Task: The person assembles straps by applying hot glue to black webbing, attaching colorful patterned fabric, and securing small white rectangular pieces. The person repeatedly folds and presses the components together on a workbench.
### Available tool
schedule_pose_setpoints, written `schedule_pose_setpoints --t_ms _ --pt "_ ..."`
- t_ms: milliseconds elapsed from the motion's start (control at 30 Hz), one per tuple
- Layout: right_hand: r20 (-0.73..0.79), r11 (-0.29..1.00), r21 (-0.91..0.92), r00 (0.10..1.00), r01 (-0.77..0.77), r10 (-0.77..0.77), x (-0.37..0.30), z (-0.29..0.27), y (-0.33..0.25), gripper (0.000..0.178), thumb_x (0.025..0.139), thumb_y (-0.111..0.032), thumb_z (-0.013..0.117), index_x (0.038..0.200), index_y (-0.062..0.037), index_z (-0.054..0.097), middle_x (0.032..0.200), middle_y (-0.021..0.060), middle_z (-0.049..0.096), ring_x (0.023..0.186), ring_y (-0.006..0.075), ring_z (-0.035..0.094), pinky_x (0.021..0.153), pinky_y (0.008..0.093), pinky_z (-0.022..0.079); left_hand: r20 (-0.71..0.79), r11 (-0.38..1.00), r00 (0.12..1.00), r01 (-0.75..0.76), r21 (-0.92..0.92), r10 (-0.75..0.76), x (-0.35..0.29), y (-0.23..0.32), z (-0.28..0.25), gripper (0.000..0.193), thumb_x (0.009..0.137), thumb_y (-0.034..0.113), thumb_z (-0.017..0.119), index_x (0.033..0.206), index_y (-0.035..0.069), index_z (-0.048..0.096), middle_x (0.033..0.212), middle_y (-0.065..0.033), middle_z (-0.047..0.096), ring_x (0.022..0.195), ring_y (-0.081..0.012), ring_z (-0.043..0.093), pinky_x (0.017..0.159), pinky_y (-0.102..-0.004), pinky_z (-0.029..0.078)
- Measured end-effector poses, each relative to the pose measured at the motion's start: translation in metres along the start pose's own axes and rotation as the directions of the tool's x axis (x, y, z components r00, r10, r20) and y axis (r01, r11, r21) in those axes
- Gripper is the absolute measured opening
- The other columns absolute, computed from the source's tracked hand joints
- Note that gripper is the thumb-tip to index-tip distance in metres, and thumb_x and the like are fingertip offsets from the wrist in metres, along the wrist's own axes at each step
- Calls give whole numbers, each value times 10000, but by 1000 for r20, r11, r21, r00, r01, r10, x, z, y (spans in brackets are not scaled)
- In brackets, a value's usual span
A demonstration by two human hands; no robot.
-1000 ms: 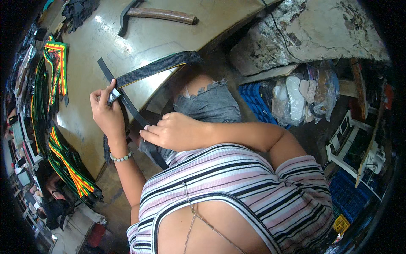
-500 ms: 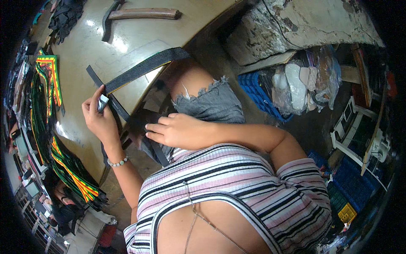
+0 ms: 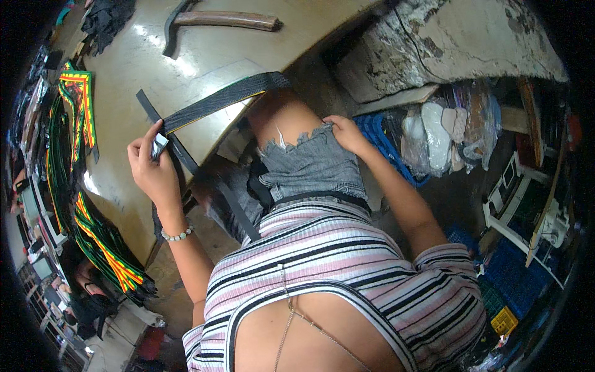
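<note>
My left hand [image 3: 153, 166] is closed at the corner where a wide black woven strap [image 3: 217, 102] meets a narrower black band [image 3: 181, 154]. A small whitish tag [image 3: 159, 146] shows between its fingers. The wide strap has a thin yellow edge and runs across the table corner to my bare thigh. Down from my left hand, the narrow band reaches toward my lap. My right hand [image 3: 347, 134] is at the frayed hem of my grey denim shorts [image 3: 316, 164], its fingers closed on the cloth edge; some fingertips are hidden.
A hammer-like tool with a wooden handle [image 3: 229, 21] lies on the worn table [image 3: 114, 118]. Bundles of green, yellow and red striped straps [image 3: 108, 245] hang along the table's left side. At right are a blue crate [image 3: 375, 133], plastic-wrapped pieces [image 3: 437, 133] and a white frame [image 3: 496, 195].
My right hand has moved from beside the narrow band in my lap, outward to the right, onto the shorts' hem. My left hand keeps its hold on the straps.
</note>
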State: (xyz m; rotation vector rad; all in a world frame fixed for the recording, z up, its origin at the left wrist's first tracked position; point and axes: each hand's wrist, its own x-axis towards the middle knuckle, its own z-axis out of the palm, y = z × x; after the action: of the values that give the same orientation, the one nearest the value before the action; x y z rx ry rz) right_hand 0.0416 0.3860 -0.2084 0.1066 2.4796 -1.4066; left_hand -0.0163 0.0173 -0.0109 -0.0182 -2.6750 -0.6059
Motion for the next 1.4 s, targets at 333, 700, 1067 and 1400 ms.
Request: schedule_pose_setpoints --t_ms 333,700,1067,1400 --pt "58 998 21 996 -63 62 94 40 -20 490 1011 -347 457 1278 52 555 1318 257 571 1227 305 544 1035 415 420 -63 995 998 11 -99 -17 -1 7 -5 490 716 -111 593 1138 111 710 919 -96 552 842 -244 616 767 -355 514" --pt "-709 939 -115 636 325 -306 125 -209 -134 428 875 -347 762 1063 11 621 917 104 696 886 207 654 823 339 513 -99 987 988 103 -122 -115 -20 21 -27 451 705 -31 660 1116 145 719 958 -76 603 788 -239 668 691 -365 531" --pt "-202 899 -114 877 422 -437 134 -130 -307 573 857 -480 732 1150 -13 575 873 153 689 761 238 682 685 315 530 -22 965 979 198 -172 -204 -22 9 -18 398 731 53 676 1111 162 725 934 -61 612 743 -253 636 656 -365 515" --pt "295 659 -301 725 689 -622 105 -20 -342 611 847 -507 718 1144 9 582 734 192 662 639 339 662 603 409 506 -8 968 985 167 -186 -172 -23 5 -19 398 711 63 725 1106 113 696 969 -55 593 743 -253 647 657 -386 523"
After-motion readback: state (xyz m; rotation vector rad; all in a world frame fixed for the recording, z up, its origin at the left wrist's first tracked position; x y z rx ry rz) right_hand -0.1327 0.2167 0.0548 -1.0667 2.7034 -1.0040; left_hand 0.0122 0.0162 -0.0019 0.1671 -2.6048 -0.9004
